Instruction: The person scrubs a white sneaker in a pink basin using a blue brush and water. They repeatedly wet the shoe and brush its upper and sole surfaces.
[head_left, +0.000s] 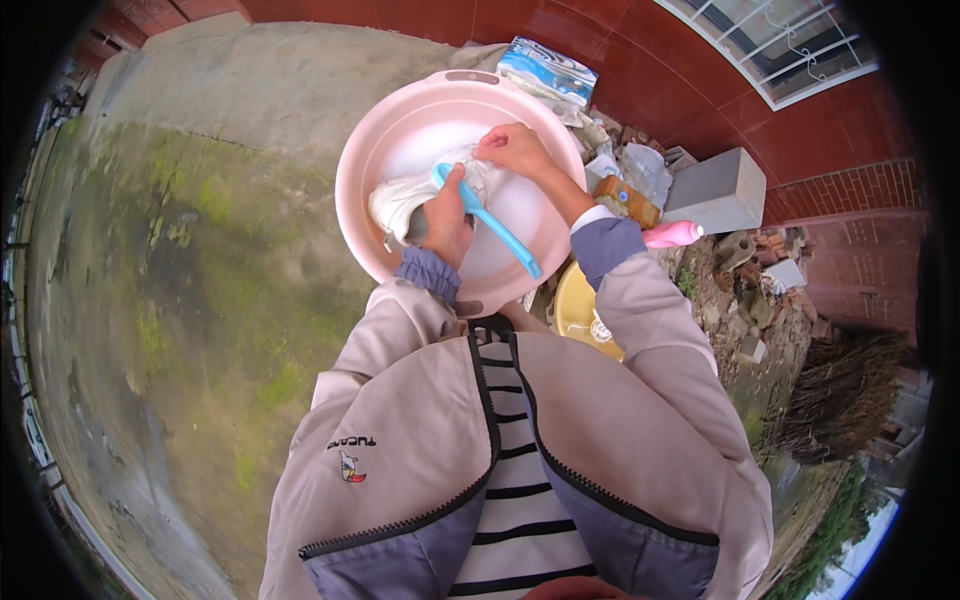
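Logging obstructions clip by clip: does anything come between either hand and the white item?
At the left hand, a light blue handled tool lies under the thumb, partly over the white item; nothing visible blocks the right hand.

Left of the pink basin (351, 215), I have broad room to pass over the concrete ground (220, 270). Inside, the white shoe (392, 203) blocks my left hand's (447, 229) way to the left rim, and the blue brush (505, 237) slants across the lower right. Beside my right forearm (640, 290), the yellow basin (573, 302), pink bottle (674, 234) and grey block (718, 190) crowd the way out.
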